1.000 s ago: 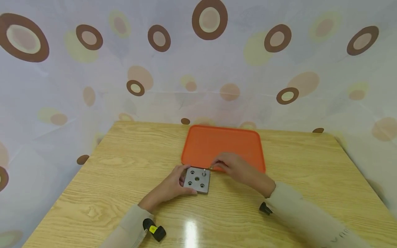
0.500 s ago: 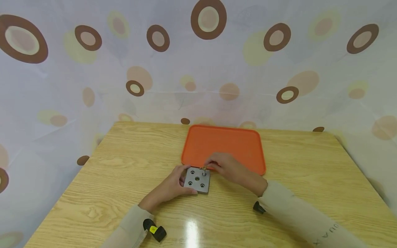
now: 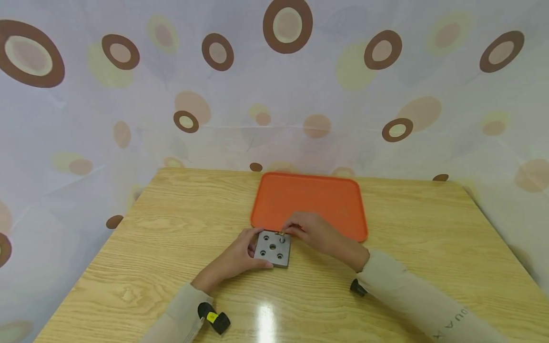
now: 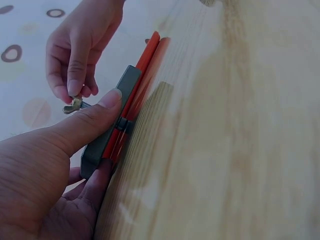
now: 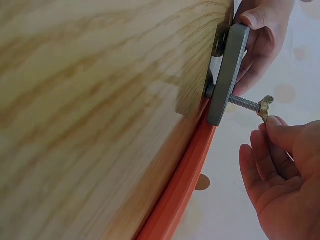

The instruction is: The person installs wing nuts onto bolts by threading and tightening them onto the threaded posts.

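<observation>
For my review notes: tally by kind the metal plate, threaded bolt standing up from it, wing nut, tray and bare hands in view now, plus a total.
Metal plate: 1
Standing threaded bolt: 1
Wing nut: 1
Orange tray: 1
Hands, left hand and right hand: 2
Total: 6

An indoor workstation is indicated; the type of room cannot be determined. A wood-grain counter (image 3: 201,209) is backed and flanked by a circle-patterned sheet (image 3: 257,85), and a glare patch (image 3: 265,324) is seen on the counter.
</observation>
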Demonstrator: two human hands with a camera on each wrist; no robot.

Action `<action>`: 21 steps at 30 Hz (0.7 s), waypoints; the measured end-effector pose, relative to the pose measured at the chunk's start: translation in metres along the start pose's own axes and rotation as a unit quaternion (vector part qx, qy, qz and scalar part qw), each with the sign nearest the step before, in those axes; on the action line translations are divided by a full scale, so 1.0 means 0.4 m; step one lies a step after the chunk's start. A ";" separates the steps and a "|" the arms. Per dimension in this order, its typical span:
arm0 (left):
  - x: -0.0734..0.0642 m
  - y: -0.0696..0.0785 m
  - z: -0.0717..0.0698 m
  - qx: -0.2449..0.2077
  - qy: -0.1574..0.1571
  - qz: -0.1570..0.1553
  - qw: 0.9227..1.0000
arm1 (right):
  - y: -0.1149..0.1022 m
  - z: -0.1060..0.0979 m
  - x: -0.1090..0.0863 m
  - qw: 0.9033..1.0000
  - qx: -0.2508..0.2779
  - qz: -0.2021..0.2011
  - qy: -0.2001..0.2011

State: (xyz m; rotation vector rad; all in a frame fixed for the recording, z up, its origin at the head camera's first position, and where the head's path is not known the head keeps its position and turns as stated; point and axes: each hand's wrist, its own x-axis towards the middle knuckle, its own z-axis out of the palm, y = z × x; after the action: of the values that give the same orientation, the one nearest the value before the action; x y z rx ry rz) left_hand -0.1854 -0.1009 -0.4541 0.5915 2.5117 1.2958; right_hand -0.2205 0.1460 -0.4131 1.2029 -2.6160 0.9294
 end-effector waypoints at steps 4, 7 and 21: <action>-0.001 0.003 -0.001 -0.005 0.001 0.002 1.000 | 0.003 0.002 0.000 1.000 0.011 -0.005 -0.003; -0.003 0.009 -0.002 -0.008 0.002 0.006 1.000 | 0.005 0.001 0.000 1.000 0.019 -0.008 -0.006; -0.006 0.017 -0.007 -0.021 -0.005 0.003 1.000 | 0.022 -0.003 0.015 0.999 0.013 -0.028 -0.021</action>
State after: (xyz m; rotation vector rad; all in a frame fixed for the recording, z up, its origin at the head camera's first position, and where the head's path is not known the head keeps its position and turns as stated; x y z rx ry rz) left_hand -0.1828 -0.1006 -0.4469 0.5963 2.4702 1.3411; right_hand -0.2309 0.1472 -0.4145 1.3079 -2.5951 0.9407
